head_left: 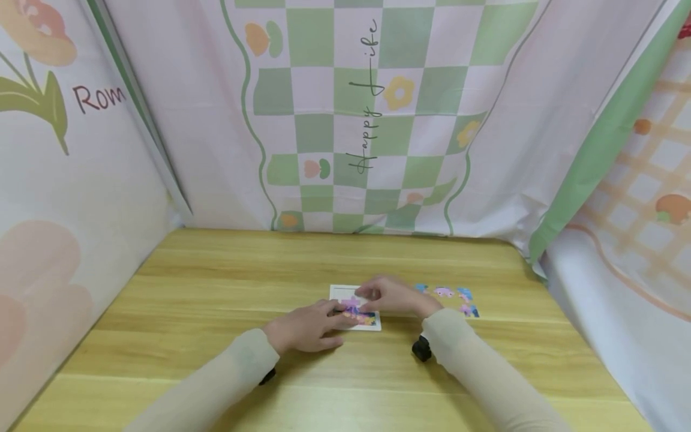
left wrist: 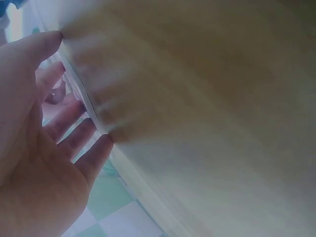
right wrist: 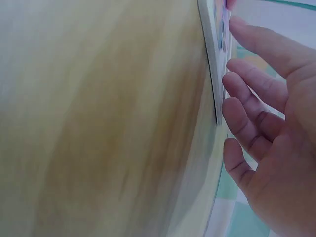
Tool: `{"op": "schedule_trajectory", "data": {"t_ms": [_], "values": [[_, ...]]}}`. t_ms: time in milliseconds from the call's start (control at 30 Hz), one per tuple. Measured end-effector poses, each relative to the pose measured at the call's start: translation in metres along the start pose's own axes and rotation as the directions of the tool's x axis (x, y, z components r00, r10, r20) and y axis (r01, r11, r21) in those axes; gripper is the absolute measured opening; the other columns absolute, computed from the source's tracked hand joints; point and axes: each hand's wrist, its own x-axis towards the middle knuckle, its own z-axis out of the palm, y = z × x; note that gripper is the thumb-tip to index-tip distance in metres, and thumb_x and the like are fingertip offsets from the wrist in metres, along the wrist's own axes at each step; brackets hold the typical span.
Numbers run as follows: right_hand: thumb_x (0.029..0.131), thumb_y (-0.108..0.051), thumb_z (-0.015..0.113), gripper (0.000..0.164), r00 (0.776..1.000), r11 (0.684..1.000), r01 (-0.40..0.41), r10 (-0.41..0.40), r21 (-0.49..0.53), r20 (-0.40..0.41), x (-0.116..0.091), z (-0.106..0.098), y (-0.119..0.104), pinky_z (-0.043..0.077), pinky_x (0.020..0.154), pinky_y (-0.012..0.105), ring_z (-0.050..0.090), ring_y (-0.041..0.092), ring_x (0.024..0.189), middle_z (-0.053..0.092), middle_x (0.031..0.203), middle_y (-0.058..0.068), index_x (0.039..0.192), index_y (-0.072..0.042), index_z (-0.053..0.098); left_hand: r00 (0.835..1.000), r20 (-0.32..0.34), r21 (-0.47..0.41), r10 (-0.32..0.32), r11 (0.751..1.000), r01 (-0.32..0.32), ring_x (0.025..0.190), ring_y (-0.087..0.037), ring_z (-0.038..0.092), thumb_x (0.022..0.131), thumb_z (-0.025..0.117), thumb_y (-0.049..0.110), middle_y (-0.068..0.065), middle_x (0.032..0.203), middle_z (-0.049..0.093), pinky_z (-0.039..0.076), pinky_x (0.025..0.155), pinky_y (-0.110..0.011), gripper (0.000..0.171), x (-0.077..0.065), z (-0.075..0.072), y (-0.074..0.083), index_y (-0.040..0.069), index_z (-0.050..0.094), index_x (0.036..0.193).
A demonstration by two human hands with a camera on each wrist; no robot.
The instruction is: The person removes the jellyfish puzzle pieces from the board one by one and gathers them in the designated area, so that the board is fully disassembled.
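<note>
A small jigsaw puzzle in a white tray lies flat on the table, with pink, purple and orange pieces fitted in its lower part. My left hand comes in from the left, its fingers extended across the tray's near left part. Above the tray's right side is my right hand, fingers bent loosely and tips at the puzzle. In the right wrist view, the right hand's thumb and fingers stand apart beside the tray's edge, with no piece seen between them. The left wrist view shows the left hand with spread fingers, its fingertips at the tabletop.
Several loose puzzle pieces lie right of the tray, partly behind the right forearm. The wooden table ends at a patterned curtain at the back, with cloth walls on both sides. Black wrist devices sit under the cuffs.
</note>
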Motion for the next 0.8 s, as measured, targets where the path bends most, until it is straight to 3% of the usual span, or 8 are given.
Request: {"op": "schedule_trajectory", "data": {"t_ms": [433, 800], "values": [[0.091, -0.028, 0.077, 0.033, 1.0, 0.999, -0.022, 0.022, -0.023, -0.001, 0.0027, 0.0047, -0.0065, 0.051, 0.083, 0.036, 0.057, 0.013, 0.093, 0.062, 0.109, -0.006, 0.122, -0.018, 0.071, 0.999, 0.003, -0.046, -0.034, 0.998, 0.034, 0.132, -0.03, 0.046, 0.103, 0.058, 0.036, -0.015, 0.152, 0.04, 0.047, 0.103, -0.045, 0.051, -0.0002, -0.0005, 0.0001, 0.027, 0.046, 0.152], [0.09, -0.026, 0.078, 0.031, 1.0, 1.0, -0.011, 0.011, -0.017, -0.01, 0.0065, 0.0052, -0.0049, 0.052, 0.083, 0.036, 0.059, 0.012, 0.09, 0.064, 0.102, -0.007, 0.118, -0.017, 0.07, 1.0, 0.01, -0.02, -0.019, 1.0, 0.019, 0.132, -0.032, 0.046, 0.103, 0.057, 0.037, -0.016, 0.152, 0.04, 0.046, 0.104, -0.046, 0.051, 0.0002, -0.0023, 0.0006, 0.027, 0.046, 0.152]]}}
